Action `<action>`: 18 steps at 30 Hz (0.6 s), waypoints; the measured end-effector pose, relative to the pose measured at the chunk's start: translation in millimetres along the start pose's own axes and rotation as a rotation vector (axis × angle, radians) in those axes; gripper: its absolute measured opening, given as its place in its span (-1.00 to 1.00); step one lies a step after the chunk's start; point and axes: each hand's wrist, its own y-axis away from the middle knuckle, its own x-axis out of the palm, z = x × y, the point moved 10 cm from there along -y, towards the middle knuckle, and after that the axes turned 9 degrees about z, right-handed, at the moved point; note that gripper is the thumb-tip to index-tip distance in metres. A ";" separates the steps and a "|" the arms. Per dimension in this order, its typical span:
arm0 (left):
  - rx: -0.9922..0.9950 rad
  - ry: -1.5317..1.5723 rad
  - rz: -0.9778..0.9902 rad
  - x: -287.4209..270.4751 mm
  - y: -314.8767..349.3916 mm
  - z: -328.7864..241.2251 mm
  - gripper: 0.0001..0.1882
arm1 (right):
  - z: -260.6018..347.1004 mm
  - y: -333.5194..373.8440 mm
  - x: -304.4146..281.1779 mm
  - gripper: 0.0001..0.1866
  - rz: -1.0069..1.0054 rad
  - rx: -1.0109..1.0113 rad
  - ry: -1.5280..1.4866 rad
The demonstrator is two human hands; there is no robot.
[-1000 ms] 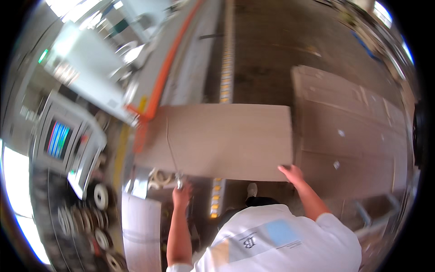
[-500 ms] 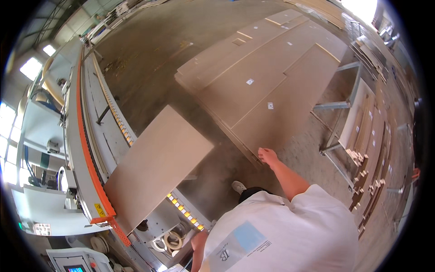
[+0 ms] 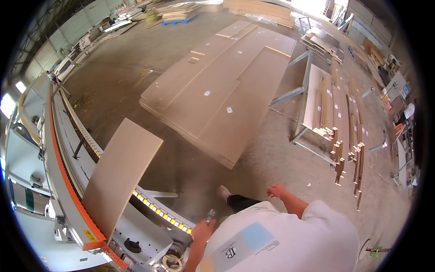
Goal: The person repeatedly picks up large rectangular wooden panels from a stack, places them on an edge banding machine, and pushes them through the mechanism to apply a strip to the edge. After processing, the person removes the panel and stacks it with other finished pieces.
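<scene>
My left hand [image 3: 202,232] is closed beside the near end of the machine's yellow-and-white roller strip [image 3: 162,215]. A small silvery metal piece [image 3: 211,215] sticks out past its fingers; its kind cannot be made out. To the right of my body hangs my right hand [image 3: 275,191], fingers curled, with nothing visible in it. A brown rectangular board [image 3: 121,177] lies across the machine bed, its left edge against the orange rail [image 3: 65,170]. Neither hand touches the board. Rings of edging tape [image 3: 172,262] sit below my left forearm.
Ahead on the floor lies a broad stack of brown panels [image 3: 181,97] with small white labels. On the right, a metal rack [image 3: 290,94] stands by long narrow brown strips [image 3: 336,113]. A blue pallet [image 3: 176,21] with boards stands far off. My shoe [image 3: 223,192] shows on the concrete floor.
My view has turned right, so the board and panel stack sit further left. My right hand has come closer to my body. My left hand has risen, and the metal piece now shows at it.
</scene>
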 end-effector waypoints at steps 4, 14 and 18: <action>0.024 0.063 -0.118 -1.4 9.8 3.2 -0.38 | 2.0 33.9 2.4 -0.75 0.053 0.020 -0.196; 0.104 0.080 -0.049 3.3 13.0 -24.9 -0.38 | 89.3 60.2 3.4 -0.59 -0.088 -0.097 0.323; 0.034 0.060 -0.040 -1.3 9.4 -18.0 -0.36 | 128.8 49.6 22.4 -0.50 -0.049 -0.154 0.401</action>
